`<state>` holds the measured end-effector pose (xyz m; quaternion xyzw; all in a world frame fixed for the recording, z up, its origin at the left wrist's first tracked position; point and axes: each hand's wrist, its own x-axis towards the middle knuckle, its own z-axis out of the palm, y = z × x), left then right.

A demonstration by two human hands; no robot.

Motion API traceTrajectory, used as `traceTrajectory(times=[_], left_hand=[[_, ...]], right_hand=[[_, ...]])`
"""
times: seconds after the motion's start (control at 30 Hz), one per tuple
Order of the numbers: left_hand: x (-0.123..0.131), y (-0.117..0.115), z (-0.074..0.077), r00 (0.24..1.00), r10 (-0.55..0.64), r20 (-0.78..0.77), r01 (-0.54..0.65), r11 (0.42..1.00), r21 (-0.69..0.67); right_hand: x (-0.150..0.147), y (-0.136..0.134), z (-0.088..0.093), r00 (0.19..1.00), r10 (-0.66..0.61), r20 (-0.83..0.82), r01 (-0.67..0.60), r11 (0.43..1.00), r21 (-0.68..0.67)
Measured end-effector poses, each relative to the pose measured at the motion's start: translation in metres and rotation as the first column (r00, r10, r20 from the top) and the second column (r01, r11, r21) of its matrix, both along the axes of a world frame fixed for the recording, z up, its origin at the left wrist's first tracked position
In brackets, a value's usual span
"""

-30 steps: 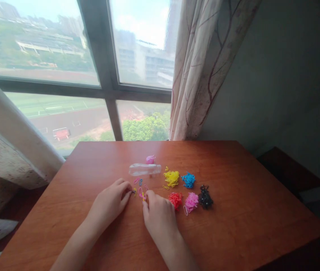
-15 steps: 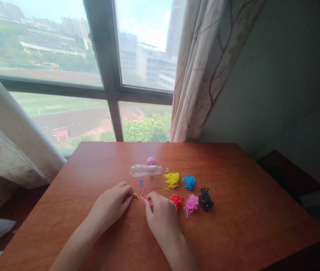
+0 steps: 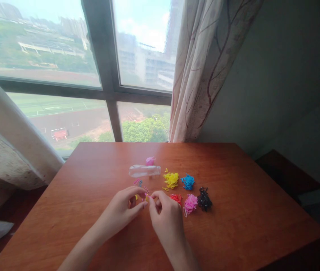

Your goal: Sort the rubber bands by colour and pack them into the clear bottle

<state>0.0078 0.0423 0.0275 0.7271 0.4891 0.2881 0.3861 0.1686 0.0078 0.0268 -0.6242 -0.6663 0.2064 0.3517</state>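
My left hand (image 3: pixel 123 211) and my right hand (image 3: pixel 164 216) meet fingertip to fingertip just above the wooden table (image 3: pixel 233 218). Both are pinched on a small tangle of rubber bands (image 3: pixel 146 197), yellow and pink. A few loose bands (image 3: pixel 140 183) lie just beyond my fingers. Sorted piles lie to the right: yellow (image 3: pixel 171 179), blue (image 3: pixel 188 181), red (image 3: pixel 176 197), pink (image 3: pixel 191 203) and black (image 3: pixel 204 199). A clear plastic bottle (image 3: pixel 144 171) lies on its side behind the loose bands, with a pink cap (image 3: pixel 150 160) beside it.
A large window (image 3: pixel 103 75) runs along the table's far edge, with patterned curtains at the left (image 3: pixel 4 150) and right (image 3: pixel 199 71). A dark wall (image 3: pixel 284 75) stands at the right, with a low dark wooden surface (image 3: pixel 290 173) beyond the table's right edge.
Both hands have lifted off the table and come together, pinching up a few bands from the loose group. The piles and the bottle have not moved.
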Motion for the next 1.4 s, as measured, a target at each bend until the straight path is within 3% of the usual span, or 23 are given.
traceTrajectory(times=[0.27, 0.43, 0.6, 0.7, 1.13, 1.4], left_hand=[[0.011, -0.001, -0.002, 1.000, 0.023, -0.010, -0.024, 0.999, -0.036], [0.012, -0.003, -0.003, 0.997, 0.011, -0.077, -0.012, 1.000, -0.002], [0.014, -0.003, -0.004, 0.994, -0.017, -0.108, 0.019, 1.000, 0.025], [0.013, -0.002, -0.007, 0.993, -0.022, -0.115, 0.027, 0.999, 0.039], [0.022, -0.004, -0.007, 0.997, 0.026, -0.073, -0.023, 0.999, 0.049], [0.034, -0.002, -0.012, 0.991, -0.037, -0.129, 0.057, 0.987, 0.152]], right_hand=[[0.016, -0.011, -0.002, 0.999, -0.041, -0.033, 0.042, 0.999, 0.035], [0.059, -0.026, -0.010, 0.989, -0.148, 0.008, 0.146, 0.986, 0.084], [0.111, -0.032, -0.018, 0.934, -0.299, 0.198, 0.272, 0.950, 0.152], [0.127, -0.029, -0.021, 0.909, -0.326, 0.262, 0.292, 0.943, 0.158], [0.130, -0.041, -0.030, 0.938, -0.299, 0.173, 0.280, 0.952, 0.126], [0.108, -0.053, -0.036, 0.986, -0.121, 0.112, 0.111, 0.989, 0.096]])
